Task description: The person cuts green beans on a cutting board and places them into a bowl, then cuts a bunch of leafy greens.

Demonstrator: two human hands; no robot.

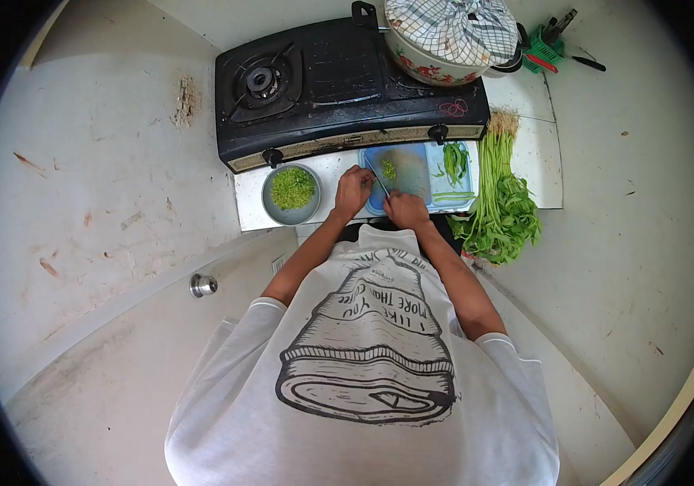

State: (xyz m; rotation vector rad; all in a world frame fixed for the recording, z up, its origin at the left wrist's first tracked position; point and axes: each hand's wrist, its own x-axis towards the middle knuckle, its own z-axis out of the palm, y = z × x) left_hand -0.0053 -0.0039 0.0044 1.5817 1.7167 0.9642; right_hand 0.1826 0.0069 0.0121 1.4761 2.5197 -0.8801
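Observation:
My right hand (406, 210) is closed round the handle of a knife (378, 179), whose blade points up and left over the blue cutting board (413, 168). At the board's left edge my left hand (355, 189) has its fingers drawn together by the blade; what they hold, if anything, is too small to make out. Chopped green pieces (389, 168) lie just right of the blade. Green peppers or pods (454, 162) and a few long green pieces (454, 196) lie on the board's right side. A grey bowl (268, 202) of chopped greens (292, 188) stands left of my left hand.
Behind the board is a black gas stove (339, 73) with a cloth-covered pot (428, 69) on its right. A bundle of leafy greens (497, 194) lies right of the board. A green basket (544, 49) with utensils stands at the back right. A door knob (203, 285) shows at the left.

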